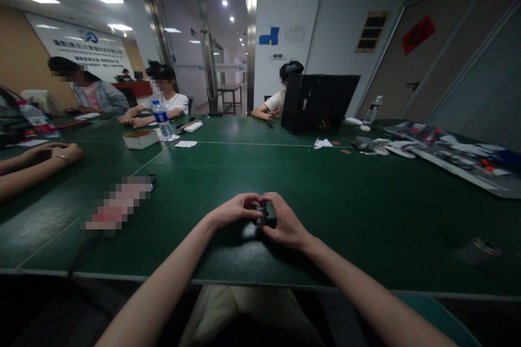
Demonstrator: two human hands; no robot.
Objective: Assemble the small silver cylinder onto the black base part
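Note:
Between my two hands, low over the green table [203, 173], is a small dark metallic part [261, 216] with a ridged outline; its exact kind is too small to make out. My left hand [238, 209] grips it from the left, thumb against its near side. From the right, my right hand [285, 222] curls around it, with the fingertips at its top and the thumb low. The fingers of both hands meet above the part and hide some of it.
A blurred-out flat object [118, 206] lies left on the table. A dark cylinder [482, 249] stands near the right front. Farther back are a white box [140, 140], a water bottle [163, 122] and a black case [317, 103]. Another person's hands [61, 153] rest at left.

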